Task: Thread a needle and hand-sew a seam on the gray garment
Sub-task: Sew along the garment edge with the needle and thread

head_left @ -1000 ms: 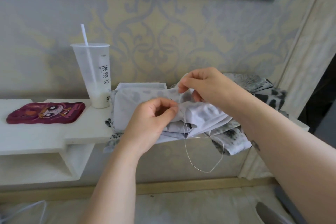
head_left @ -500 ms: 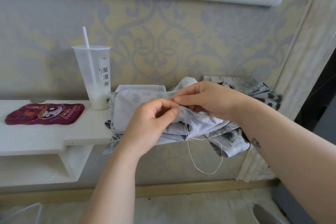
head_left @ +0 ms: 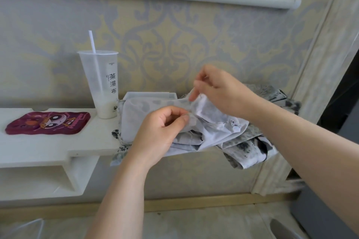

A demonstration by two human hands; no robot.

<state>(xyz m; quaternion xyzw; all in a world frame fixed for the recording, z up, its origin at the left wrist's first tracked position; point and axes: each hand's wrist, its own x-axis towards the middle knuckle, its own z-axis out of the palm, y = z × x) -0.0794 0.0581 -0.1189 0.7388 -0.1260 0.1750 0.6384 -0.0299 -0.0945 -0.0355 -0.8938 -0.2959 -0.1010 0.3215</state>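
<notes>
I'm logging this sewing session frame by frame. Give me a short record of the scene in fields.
left hand: pinches a fold of the gray garment
right hand: raised above it, pinching what looks like the thread
needle: too small to tell
shelf: holds plastic cup with straw, maroon cartoon case

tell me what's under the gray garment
The garment lies on the white shelf and hangs over its front edge. The edge of a white box shows at its back left. Anything else beneath is covered by the cloth.
</notes>
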